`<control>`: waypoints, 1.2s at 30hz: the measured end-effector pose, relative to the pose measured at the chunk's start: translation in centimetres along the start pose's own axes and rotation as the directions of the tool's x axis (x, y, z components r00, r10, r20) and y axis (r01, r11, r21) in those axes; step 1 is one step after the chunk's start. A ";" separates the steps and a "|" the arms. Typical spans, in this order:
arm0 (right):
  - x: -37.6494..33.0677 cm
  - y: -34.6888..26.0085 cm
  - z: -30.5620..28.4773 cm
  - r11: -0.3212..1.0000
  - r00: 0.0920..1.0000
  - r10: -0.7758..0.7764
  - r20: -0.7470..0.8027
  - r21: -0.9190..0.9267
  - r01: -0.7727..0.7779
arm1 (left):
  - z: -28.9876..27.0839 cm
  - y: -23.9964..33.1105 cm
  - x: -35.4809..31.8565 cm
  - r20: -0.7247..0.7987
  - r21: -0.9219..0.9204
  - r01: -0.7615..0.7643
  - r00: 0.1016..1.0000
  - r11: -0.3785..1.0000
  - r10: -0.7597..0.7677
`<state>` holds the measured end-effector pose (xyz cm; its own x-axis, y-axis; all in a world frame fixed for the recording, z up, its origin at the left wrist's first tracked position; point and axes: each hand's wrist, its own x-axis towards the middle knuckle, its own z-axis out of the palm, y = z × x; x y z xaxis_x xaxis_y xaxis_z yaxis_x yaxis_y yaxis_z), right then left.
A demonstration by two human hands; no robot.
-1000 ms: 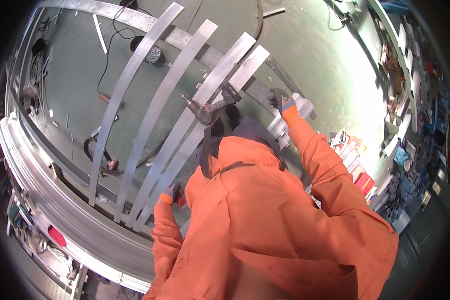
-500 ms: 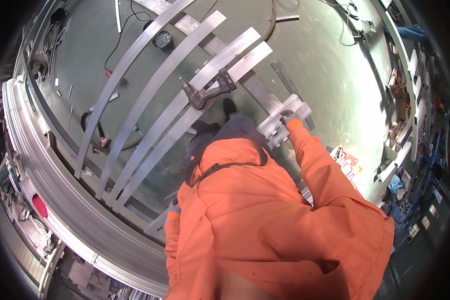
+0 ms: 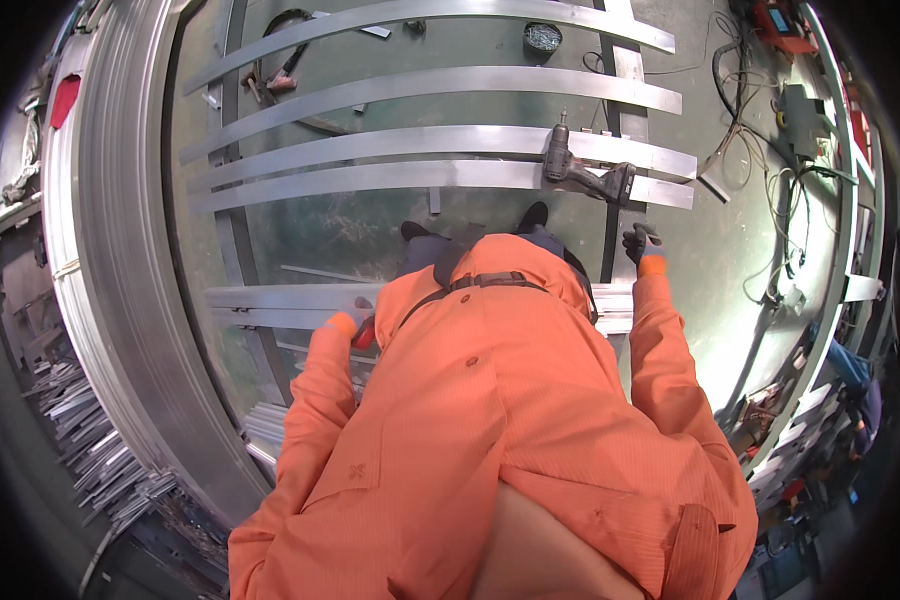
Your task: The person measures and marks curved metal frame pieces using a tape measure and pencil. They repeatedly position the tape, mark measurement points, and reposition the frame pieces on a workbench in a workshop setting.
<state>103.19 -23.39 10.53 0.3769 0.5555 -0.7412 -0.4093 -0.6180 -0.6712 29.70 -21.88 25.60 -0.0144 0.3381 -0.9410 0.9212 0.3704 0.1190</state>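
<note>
My right hand (image 3: 642, 243), in a dark grey glove, is raised past the right end of the silver metal profiles (image 3: 300, 298), its fingers curled. Whether anything lies inside them is hidden. Low at my left side, my left hand (image 3: 364, 312) is beside those profiles, partly covered by my orange jacket. Something red (image 3: 367, 335) shows at its palm, too small to name. In front of me a cordless drill (image 3: 582, 172) lies across two flat metal bars (image 3: 410, 143), its bit pointing away from me.
More long bars (image 3: 440, 82) rest crosswise on dark supports (image 3: 240, 250). A black tub of small metal parts (image 3: 542, 40) stands on the floor beyond. Stacked long profiles (image 3: 120, 220) run along the left. Cables (image 3: 740, 110) and a grey box (image 3: 802, 125) are at the right.
My view has turned to the right, so the bars now run across it. My right hand has come away from the profile ends, and my left hand shows more beside my jacket.
</note>
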 end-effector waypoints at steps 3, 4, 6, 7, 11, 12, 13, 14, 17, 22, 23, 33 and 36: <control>-3.3 0.2 5.7 0.995 0.992 -0.066 -0.109 -0.083 0.058 | 0.1 -2.0 -1.5 0.095 0.096 -0.023 0.995 0.995 0.014; -4.1 0.6 6.8 0.990 0.989 -0.121 -0.087 -0.083 0.114 | 0.5 -3.7 -0.7 0.152 -0.069 0.052 0.988 0.996 -0.041; -6.3 0.8 9.9 0.992 0.993 -0.121 -0.016 -0.042 0.120 | 1.0 -8.0 0.6 0.272 -0.315 0.180 0.958 0.932 -0.094; -7.4 0.8 12.3 0.990 0.996 -0.092 -0.010 -0.112 0.091 | 1.1 -10.5 0.9 0.319 -0.400 0.229 0.942 0.888 -0.099; -11.1 -0.1 21.3 0.952 0.998 -0.058 -0.013 -0.300 0.051 | 1.3 -18.1 1.3 0.387 -0.526 0.216 0.922 0.822 0.005; -11.3 -0.8 23.1 0.939 0.997 -0.075 -0.015 -0.337 0.065 | 1.0 -19.4 1.2 0.395 -0.559 0.243 0.919 0.793 -0.002; -11.3 -1.1 25.6 0.928 0.996 -0.090 -0.008 -0.363 0.081 | 0.3 -20.6 0.9 0.402 -0.595 0.277 0.915 0.755 -0.019; -12.0 -1.5 27.3 0.935 0.995 -0.104 0.007 -0.341 0.100 | -0.5 -21.6 0.8 0.405 -0.618 0.300 0.914 0.727 -0.033; -12.9 -2.3 32.1 0.928 0.993 -0.111 0.038 -0.354 0.117 | -2.6 -24.5 0.1 0.387 -0.669 0.321 0.920 0.671 -0.055; -13.6 -2.4 35.0 0.920 0.962 -0.175 0.210 -0.313 0.236 | -4.9 -25.4 1.6 0.347 -0.673 0.272 0.937 0.688 -0.031; -14.5 -2.5 36.0 0.915 0.961 -0.176 0.215 -0.324 0.240 | -5.0 -25.5 1.7 0.343 -0.672 0.270 0.939 0.690 -0.034; -9.2 -4.7 33.0 0.771 0.992 0.107 -0.070 -0.623 -0.127 | -5.1 -19.4 3.7 0.328 -0.679 0.192 0.943 0.709 0.059; -8.6 -5.7 39.2 0.644 0.997 -0.034 0.071 -0.761 0.076 | -4.5 -20.3 1.8 0.359 -0.698 0.272 0.933 0.662 -0.006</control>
<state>69.71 -2.88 20.52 0.3308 0.6140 -0.7166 0.3972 -0.7794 -0.4845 9.21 -24.91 22.90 0.1209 0.0031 -0.9927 0.3342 0.9415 0.0437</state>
